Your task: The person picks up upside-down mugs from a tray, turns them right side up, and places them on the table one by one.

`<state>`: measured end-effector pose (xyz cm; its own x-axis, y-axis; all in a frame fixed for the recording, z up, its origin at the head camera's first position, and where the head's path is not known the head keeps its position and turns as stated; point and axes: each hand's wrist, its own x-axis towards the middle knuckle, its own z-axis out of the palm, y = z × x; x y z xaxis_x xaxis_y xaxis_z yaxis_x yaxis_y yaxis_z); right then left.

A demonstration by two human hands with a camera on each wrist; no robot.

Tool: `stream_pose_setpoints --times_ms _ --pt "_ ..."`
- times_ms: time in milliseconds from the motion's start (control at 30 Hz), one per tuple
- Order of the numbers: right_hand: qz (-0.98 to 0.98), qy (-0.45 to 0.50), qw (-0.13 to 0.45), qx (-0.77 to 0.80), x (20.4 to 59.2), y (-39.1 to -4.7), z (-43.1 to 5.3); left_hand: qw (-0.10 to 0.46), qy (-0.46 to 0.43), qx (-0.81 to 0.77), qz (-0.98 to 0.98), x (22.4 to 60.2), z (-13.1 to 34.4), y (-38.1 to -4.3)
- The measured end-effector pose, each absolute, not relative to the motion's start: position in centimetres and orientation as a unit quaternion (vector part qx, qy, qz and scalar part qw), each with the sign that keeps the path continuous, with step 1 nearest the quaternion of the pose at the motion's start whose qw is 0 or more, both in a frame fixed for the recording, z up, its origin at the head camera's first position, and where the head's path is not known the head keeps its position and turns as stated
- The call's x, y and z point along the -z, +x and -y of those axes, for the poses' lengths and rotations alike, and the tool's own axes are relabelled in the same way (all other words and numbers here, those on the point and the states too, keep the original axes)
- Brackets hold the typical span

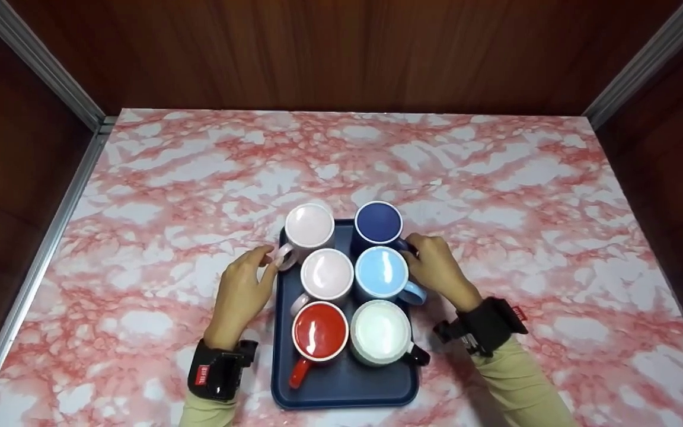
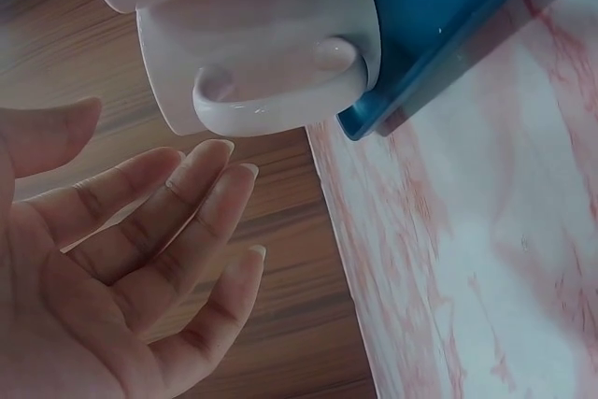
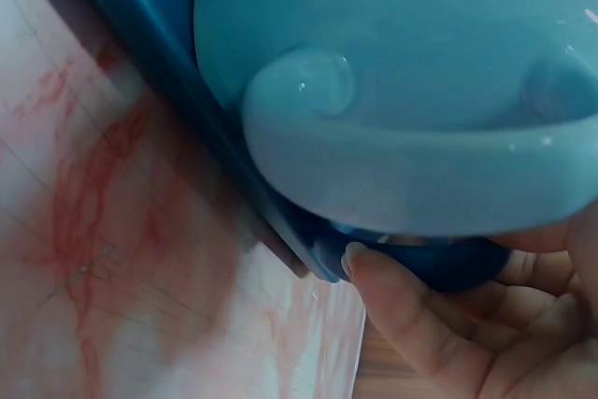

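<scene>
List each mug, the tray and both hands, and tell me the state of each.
Far pink mug: upright, handle by left fingers.
Near pink mug: upright.
Dark blue mug: upright, handle held.
Light blue mug: upright.
Red mug: upright.
White mug: upright.
Tray: flat on table, loaded.
Left hand: open.
Right hand: gripping the handle.

A pink-and-white marbled tabletop [image 1: 495, 178] fills the frame's middle, enclosed by dark wood-panelled walls [image 1: 341, 53] with metal corner strips [image 1: 39, 65] at upper left and right.

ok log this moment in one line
left hand open by pink mug handle | right hand grips navy mug handle | six mugs on tray
</scene>
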<state>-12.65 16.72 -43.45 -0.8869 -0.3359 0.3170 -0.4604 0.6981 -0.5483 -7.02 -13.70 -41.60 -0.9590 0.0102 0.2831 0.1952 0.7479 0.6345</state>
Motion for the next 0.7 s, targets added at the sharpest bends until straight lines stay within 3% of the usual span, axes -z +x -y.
stream_pose_setpoints --times_ms 700 --pt "0.905 0.148 0.102 -0.387 43.08 -12.15 -17.58 0.139 -0.061 0.357 0.922 41.22 13.58 -6.95"
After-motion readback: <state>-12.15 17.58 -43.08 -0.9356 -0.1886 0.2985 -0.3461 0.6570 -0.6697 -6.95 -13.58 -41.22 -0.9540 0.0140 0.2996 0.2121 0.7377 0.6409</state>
